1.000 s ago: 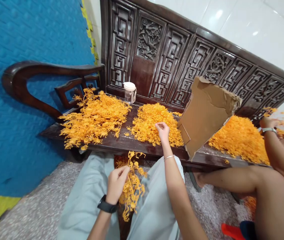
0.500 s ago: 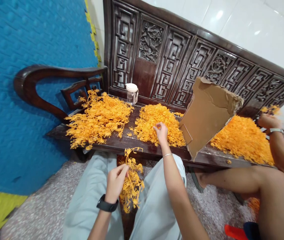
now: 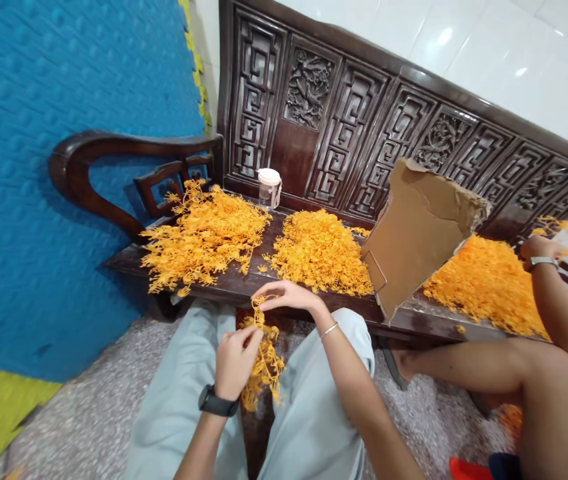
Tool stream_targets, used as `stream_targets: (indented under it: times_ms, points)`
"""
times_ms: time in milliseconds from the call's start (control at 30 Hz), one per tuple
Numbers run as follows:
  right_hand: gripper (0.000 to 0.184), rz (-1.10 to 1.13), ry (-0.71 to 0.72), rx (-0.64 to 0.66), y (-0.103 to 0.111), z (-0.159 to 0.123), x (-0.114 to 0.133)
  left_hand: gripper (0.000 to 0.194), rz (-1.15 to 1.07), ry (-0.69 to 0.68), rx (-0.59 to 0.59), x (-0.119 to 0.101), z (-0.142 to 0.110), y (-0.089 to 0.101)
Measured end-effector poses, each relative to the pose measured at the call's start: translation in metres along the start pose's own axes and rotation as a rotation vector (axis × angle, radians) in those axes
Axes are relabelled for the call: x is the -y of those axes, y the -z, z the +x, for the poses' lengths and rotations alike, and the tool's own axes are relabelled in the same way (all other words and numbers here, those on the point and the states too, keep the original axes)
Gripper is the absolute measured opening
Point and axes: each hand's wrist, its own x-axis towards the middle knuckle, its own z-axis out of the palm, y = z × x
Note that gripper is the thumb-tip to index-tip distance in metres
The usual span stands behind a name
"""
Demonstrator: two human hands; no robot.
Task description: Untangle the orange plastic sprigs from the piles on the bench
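Observation:
Between my knees, my left hand (image 3: 238, 360) pinches the stem of an orange plastic sprig (image 3: 267, 373) with many small branching pieces hanging below. Bent over the sprig's upper end, my right hand (image 3: 287, 297) has its thumb and fingers closing around the tip; the exact contact is small and partly hidden. Just beyond it on the dark wooden bench (image 3: 229, 287) lies a heap of loose orange pieces (image 3: 321, 250). To the left is a pile of longer orange sprigs (image 3: 204, 237).
A clear cup with a white lid (image 3: 269, 189) stands behind the piles. An upright cardboard piece (image 3: 414, 233) separates the middle heap from another orange heap (image 3: 489, 283). At right, a co-worker's hand (image 3: 541, 248) holds orange pieces. The curved armrest (image 3: 84, 150) bounds the left end.
My right hand has come back from over the middle heap to the top of the sprig. My left hand keeps its hold. The view has shifted slightly left.

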Motion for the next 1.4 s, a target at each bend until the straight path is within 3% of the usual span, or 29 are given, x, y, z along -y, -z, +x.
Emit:
stream_targets:
  times_ms: [67, 167, 467, 567, 867, 1067, 1200, 1400]
  points:
    - [0.031, 0.032, -0.012, -0.005, -0.005, 0.001, 0.000, 0.032, -0.016, 0.027, 0.009, 0.000, 0.001, 0.000]
    - [0.028, 0.080, -0.005, -0.114, -0.007, 0.003, -0.002, 0.033, -0.051, 0.048, 0.014, 0.003, 0.001, 0.000]
    - [0.023, 0.306, 0.009, -0.701, 0.000, 0.011, -0.009, 0.035, -0.065, 0.042, 0.044, 0.002, 0.000, -0.005]
    - [0.023, 0.370, -0.002, -0.839, 0.000, 0.011, -0.011, 0.035, -0.107, 0.045, 0.062, -0.001, 0.001, -0.008]
    - [0.024, 0.456, -0.026, -1.095, -0.005, 0.013, -0.013, 0.034, -0.138, 0.055, 0.102, -0.004, 0.003, -0.010]
    - [0.024, 0.513, -0.028, -1.233, -0.004, 0.010, -0.014, 0.034, 0.054, -0.028, 0.089, -0.013, 0.002, -0.013]
    - [0.023, 0.412, -0.007, -1.300, -0.003, 0.011, -0.014, 0.033, 0.159, -0.084, 0.058, -0.014, 0.002, -0.013]
    - [0.019, 0.153, 0.017, -1.411, -0.015, 0.017, -0.012, 0.034, 0.129, -0.084, 0.038, -0.015, 0.005, -0.010]
